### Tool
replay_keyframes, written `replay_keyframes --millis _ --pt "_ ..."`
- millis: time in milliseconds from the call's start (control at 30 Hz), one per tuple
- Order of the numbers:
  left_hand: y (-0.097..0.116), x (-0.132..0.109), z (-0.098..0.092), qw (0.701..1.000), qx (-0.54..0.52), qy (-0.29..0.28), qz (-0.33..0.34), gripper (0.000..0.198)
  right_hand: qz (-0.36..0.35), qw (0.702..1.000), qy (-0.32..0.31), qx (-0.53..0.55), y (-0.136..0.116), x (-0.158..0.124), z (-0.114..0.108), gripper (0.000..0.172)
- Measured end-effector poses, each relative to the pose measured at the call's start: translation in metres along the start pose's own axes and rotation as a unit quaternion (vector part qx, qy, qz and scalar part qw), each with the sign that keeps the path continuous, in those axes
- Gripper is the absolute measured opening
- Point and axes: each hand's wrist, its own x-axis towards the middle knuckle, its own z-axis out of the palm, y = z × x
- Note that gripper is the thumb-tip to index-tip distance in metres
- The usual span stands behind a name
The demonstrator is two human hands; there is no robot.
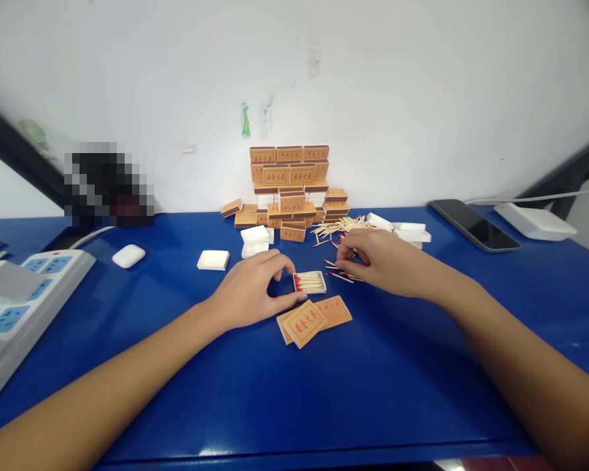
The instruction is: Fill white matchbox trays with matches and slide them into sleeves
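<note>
My left hand [255, 288] rests on the blue table, its thumb and index finger closed on the left end of a white matchbox tray [322, 282]. Matches [310, 283] lie side by side in that tray, red heads to the left. To the right, my right hand [377, 258] has thumb and index finger pinched together on a match [330, 263] at the edge of a loose match pile [341, 226]. Its other fingers are curled and partly hidden. Just in front of the tray, flat orange matchbox sleeves [304, 324] overlap one another.
Closed matchboxes [289, 175] are stacked against the white wall. White trays lie left [213, 260] and right [412, 232] of them. A white earbud case [128, 256] and a power strip [34, 294] are on the left; a phone [474, 224] and white box [535, 221] on the right.
</note>
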Motion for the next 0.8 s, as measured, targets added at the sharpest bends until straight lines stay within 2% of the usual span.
replay_keyframes --millis 167,467,600,700,800 --pt "0.001 0.0 0.0 1.0 0.001 0.0 -0.003 0.031 -0.007 1.0 -0.004 0.015 -0.005 0.001 -0.001 0.011" --pt "0.0 0.0 0.0 1.0 0.0 -0.006 -0.006 0.031 -0.007 1.0 -0.026 0.017 -0.01 0.006 0.013 0.006" --pt "0.0 0.0 -0.001 1.0 0.001 -0.007 -0.008 0.031 -0.019 0.999 0.011 0.027 -0.011 0.005 0.006 0.009" --pt "0.0 0.0 0.0 1.0 -0.001 -0.003 -0.001 0.031 0.0 0.997 0.057 0.042 -0.01 0.003 -0.003 0.01" --pt "-0.001 0.0 0.0 1.0 -0.001 -0.001 0.002 0.031 -0.007 0.995 0.087 0.041 -0.008 0.001 -0.007 0.022"
